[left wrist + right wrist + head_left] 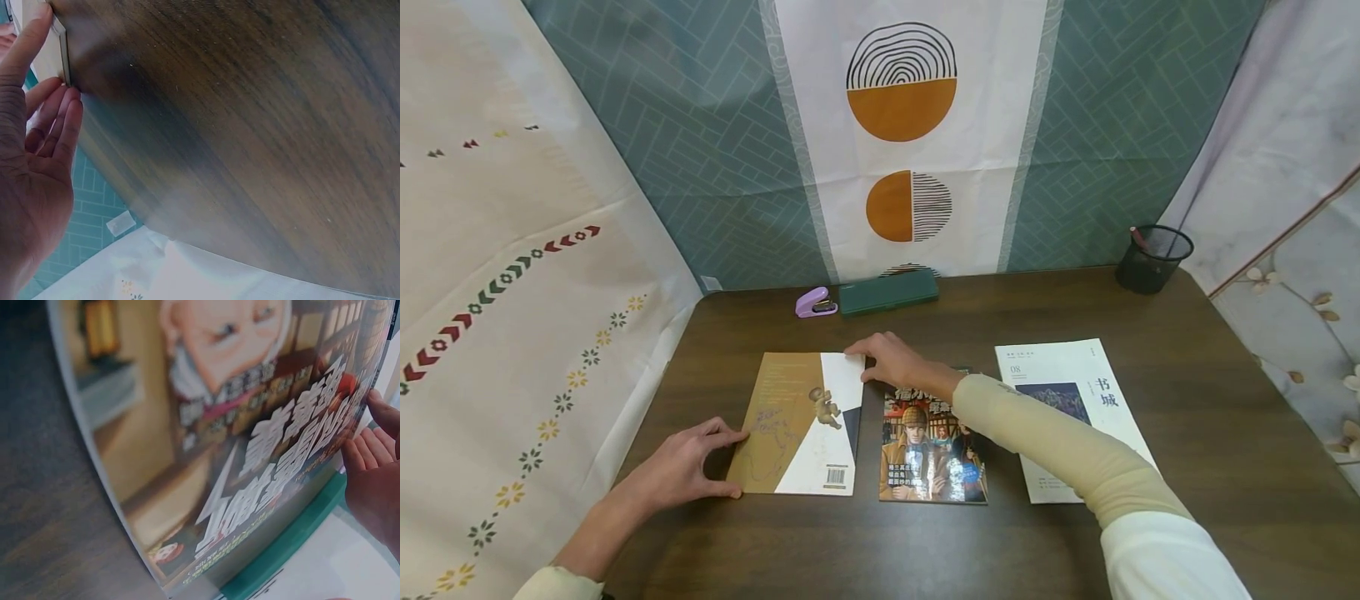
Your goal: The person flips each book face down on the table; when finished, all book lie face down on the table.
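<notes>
Gold-and-white book (797,454) lies flat on brown table (820,550).
Left hand (685,462): thumb and fingers extended against the book's left edge, unclenched. Illustrated magazine (917,467) lies just right of the book. Right hand (889,358): relaxed fingertips touch the book's far right corner, unclenched. Lilac stapler (812,303) and green case (889,292) lie beyond the book.

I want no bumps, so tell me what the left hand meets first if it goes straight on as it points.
The gold-and-white book: the left hand points rightward with its fingertips at the left edge, seemingly touching. Beyond it lies the illustrated book; exact height is hard to judge.
</notes>
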A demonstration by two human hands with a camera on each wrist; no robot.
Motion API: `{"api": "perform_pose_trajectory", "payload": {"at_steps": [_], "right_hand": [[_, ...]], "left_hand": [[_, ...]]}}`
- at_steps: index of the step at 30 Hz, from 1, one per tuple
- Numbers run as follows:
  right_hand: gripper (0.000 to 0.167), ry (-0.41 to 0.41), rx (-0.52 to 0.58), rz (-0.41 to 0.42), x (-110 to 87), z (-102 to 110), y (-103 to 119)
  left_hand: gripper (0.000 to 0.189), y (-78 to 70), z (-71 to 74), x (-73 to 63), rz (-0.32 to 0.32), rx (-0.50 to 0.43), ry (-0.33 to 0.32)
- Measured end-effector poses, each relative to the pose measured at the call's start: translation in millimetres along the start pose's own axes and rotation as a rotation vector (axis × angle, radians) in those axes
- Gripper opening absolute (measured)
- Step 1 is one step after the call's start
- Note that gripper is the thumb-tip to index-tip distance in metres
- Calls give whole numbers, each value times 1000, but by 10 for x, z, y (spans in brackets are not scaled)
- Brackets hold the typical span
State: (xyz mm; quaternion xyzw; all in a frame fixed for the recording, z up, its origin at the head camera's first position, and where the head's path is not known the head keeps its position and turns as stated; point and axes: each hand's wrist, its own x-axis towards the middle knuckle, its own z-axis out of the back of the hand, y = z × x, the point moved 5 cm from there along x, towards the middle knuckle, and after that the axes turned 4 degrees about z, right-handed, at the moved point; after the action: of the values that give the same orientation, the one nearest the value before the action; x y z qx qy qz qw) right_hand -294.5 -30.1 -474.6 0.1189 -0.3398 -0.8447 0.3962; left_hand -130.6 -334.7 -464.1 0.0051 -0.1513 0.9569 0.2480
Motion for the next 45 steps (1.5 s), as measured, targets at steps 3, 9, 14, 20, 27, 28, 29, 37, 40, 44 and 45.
{"api": "perform_pose_trajectory", "payload": {"at_steps": [3, 9, 14, 20, 27, 28, 29, 37, 40, 44, 45], "right_hand": [[56, 26, -4, -1, -13, 16, -11], [60, 49, -8, -20, -61, 132, -36], [59, 22, 40, -43, -178, 280, -125], [56, 16, 49, -45, -439, 445, -243], [59, 4, 29, -73, -787, 551, -407], [59, 1, 28, -81, -832, 563, -430], [59, -2, 31, -92, -873, 574, -453], [58, -34, 56, -100, -1157, 655, -605], [58, -30, 78, -108, -1262, 686, -630], [57, -20, 68, -103, -1396, 715, -656], [56, -16, 68, -100, -1431, 719, -659]], "left_hand": [[79, 3, -6, 9, -14, -2, -13], [59, 99, 67, 74, 91, -13, -38], [51, 161, 164, 242, 136, -104, -77], [63, 97, 160, 550, 144, -248, -69], [86, -222, 7, 940, 94, -397, -23], [89, -276, -28, 988, 82, -410, -13], [91, -331, -64, 1032, 73, -417, -2], [106, -804, -414, 1276, -11, -475, 129], [110, -986, -527, 1324, -30, -479, 184], [116, -1201, -634, 1346, -63, -437, 243], [117, -1246, -654, 1343, -71, -418, 253]]}}
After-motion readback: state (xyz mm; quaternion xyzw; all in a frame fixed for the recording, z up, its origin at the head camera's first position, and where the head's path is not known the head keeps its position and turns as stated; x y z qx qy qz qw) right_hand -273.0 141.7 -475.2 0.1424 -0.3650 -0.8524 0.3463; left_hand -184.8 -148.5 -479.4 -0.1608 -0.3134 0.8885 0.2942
